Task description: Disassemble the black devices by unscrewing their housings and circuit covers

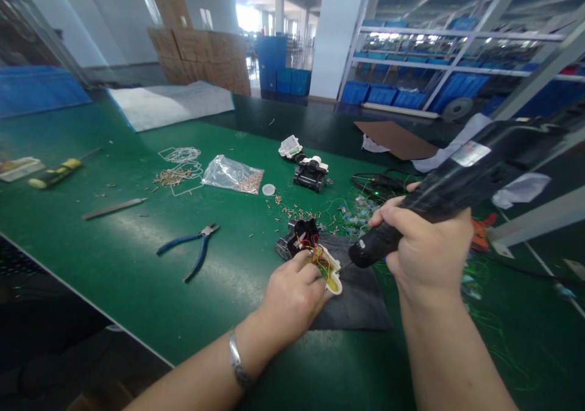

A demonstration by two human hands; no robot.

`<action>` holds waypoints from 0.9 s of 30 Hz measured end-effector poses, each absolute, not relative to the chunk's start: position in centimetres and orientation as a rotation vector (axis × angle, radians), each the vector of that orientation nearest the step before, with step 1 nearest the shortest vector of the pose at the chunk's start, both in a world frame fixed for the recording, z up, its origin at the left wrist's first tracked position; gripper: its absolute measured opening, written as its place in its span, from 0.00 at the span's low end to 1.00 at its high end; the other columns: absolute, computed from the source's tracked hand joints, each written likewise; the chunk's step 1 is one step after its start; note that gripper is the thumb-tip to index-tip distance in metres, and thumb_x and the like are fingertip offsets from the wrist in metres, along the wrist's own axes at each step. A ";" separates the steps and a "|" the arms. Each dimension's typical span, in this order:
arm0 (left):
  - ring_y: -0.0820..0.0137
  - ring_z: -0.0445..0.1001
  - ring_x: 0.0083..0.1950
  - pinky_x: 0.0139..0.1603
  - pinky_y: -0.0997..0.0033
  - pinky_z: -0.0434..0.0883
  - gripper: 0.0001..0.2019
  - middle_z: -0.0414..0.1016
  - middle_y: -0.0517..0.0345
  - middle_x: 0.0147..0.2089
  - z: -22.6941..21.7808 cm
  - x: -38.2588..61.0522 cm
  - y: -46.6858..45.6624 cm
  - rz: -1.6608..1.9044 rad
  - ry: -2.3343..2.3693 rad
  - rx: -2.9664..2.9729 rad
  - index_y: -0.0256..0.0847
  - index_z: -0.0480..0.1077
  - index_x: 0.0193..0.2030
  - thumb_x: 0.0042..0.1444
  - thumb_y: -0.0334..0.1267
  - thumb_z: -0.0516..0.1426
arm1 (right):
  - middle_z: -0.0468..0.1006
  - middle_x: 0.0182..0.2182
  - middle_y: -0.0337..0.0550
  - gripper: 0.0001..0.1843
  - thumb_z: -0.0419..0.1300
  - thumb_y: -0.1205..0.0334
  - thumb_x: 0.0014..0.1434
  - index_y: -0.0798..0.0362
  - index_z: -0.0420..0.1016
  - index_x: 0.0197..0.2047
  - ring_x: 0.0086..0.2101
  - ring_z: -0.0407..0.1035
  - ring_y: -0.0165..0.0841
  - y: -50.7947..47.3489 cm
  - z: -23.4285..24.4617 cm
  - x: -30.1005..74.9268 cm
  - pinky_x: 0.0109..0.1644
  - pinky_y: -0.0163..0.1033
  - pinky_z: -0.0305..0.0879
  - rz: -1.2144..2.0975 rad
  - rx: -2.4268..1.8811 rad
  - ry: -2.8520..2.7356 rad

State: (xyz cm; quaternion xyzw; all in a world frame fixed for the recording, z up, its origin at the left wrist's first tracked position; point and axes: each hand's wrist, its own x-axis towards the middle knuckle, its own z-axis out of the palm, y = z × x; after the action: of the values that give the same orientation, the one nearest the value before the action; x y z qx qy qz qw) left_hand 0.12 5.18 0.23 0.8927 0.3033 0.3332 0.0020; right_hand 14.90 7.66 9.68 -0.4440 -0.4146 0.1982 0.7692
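Observation:
My left hand [292, 298] is closed around a small white plastic part with red, yellow and green wires [326, 268], holding it down on a dark mat [361, 301]. My right hand [425, 246] grips a black electric screwdriver [452, 185], whose tip points down at the white part. A black housing piece [297, 234] lies right behind the part, touching the mat's far edge.
Blue-handled pliers [194, 249] lie left of my hands. A plastic bag of screws [233, 175], loose screws [297, 210], a metal file [114, 208], a yellow-handled screwdriver [55, 173], another black and white assembly [311, 173] and green wire scraps [356, 213] lie on the green table [91, 246].

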 end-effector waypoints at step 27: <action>0.64 0.69 0.44 0.47 0.62 0.71 0.13 0.71 0.54 0.29 0.8 -0.1 5.7 0.937 0.968 2.737 0.36 0.72 0.27 0.56 0.39 0.52 | 0.68 0.18 0.32 0.13 0.58 0.73 0.37 0.54 0.61 0.29 0.18 0.64 0.30 8.3 7.0 14.7 0.24 0.36 0.63 0.518 -1.128 -1.004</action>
State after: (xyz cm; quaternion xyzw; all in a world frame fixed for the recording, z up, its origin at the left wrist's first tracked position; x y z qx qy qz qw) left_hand -0.10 5.66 0.78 0.8962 0.3170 0.3069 0.0453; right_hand 14.66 8.28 7.04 -0.5058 -0.4503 0.2325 0.6981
